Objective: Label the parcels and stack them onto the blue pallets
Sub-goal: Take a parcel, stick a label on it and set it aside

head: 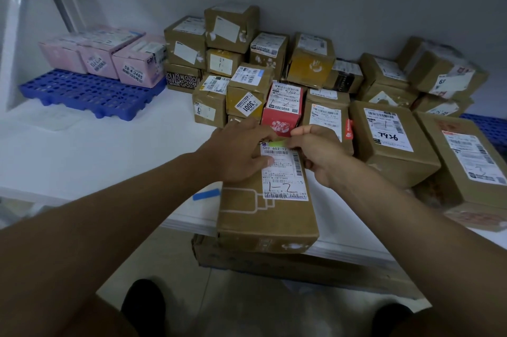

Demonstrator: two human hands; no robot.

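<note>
White tabletop point(109, 150); both hands press green sticker point(277, 143) onto cardboard parcel point(267, 216).

Matt brown cardboard parcel point(267, 210) (paper label point(284, 172)); perforated blue plastic pallet point(90, 92).

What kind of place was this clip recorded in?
Probably a parcel sorting or pickup room: dozens of cardboard parcels with shipping labels are piled against the wall, pink boxes sit on a blue pallet, and some labels carry handwritten numbers.

parcels point(285, 68) behind box point(267, 216), pallet point(90, 92) far left
</note>
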